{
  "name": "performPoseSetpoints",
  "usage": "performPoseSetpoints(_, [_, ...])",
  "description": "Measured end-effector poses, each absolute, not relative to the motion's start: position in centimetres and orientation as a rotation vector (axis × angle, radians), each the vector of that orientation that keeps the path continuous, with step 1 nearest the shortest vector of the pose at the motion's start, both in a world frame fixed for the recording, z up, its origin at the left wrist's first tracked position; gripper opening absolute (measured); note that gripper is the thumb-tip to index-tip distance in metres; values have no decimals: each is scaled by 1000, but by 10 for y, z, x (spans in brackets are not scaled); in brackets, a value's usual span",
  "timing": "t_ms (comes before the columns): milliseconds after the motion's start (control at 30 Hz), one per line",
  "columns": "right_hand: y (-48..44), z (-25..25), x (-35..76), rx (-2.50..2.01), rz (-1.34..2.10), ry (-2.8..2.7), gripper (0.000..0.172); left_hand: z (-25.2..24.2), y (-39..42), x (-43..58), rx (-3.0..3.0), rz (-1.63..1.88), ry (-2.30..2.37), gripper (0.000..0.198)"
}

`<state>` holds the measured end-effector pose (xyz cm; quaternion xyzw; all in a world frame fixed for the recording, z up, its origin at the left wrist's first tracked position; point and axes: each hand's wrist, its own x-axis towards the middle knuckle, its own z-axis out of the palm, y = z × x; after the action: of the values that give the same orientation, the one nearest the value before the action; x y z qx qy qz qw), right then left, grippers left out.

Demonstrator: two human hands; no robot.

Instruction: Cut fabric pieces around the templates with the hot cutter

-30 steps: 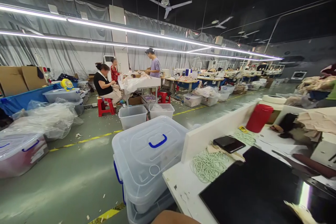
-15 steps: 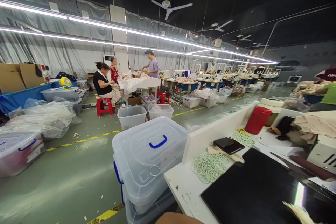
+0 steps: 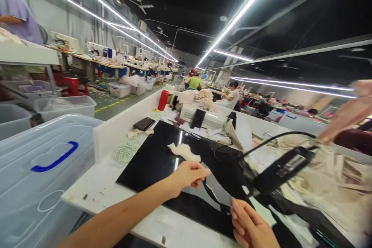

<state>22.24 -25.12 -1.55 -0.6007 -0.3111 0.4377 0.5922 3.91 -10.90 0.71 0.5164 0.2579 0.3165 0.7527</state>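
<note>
Piece: 1 thin grey sheet, stretched slantwise just over the black mat, near the table's front edge.
Hands: 2. The left hand is at the sheet's upper end, the right hand at its lower end.
On mat: 1 cream fabric scrap, just beyond the left hand, apart from it.
Left of mat: 1 cord coil, 1 phone, 1 red cup further back.
Right of mat: 1 black lamp head on a curved stalk, close to the sheet's right side; fabric pile behind it.
Edges: white table has 1 low white wall along its left; 1 clear bin w/ blue handle sits just outside it.
Room: open mat to the left of the hands; right side crowded.
Left pose: forearm enters from lower left, wrist straight, thumb + forefinger pinched on the sheet.
Right pose: half cut off by the bottom edge, fingertips at the sheet's corner; can't tell if they grip.
</note>
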Motion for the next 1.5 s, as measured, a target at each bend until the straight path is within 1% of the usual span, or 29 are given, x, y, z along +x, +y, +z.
performPoseSetpoints(167, [-249, -11, 206, -1319, 1036, -633, 57, 9, -117, 35, 1103, 662, 541, 60])
performPoseSetpoints(600, [-264, -20, 200, -1261, 1157, -594, 64, 0, -109, 39, 995, 589, 591, 62])
performPoseSetpoints(733, [-264, -19, 193, -1265, 1172, -617, 65, 1, -107, 38, 976, 599, 596, 60])
performPoseSetpoints(900, [-262, -15, 183, -1262, 1186, -662, 64, 1, -103, 36, 970, 615, 604, 57])
performPoseSetpoints(1100, [-252, -10, 180, -1264, 1158, -712, 58, -2, -96, 31, 995, 686, 629, 58])
performPoseSetpoints(1300, [-241, -13, 189, -1289, 1068, -754, 55, 0, -94, 23, 1051, 729, 626, 50])
performPoseSetpoints(1500, [-237, -21, 192, -1276, 996, -712, 54, 6, -98, 17, 1144, 717, 718, 40])
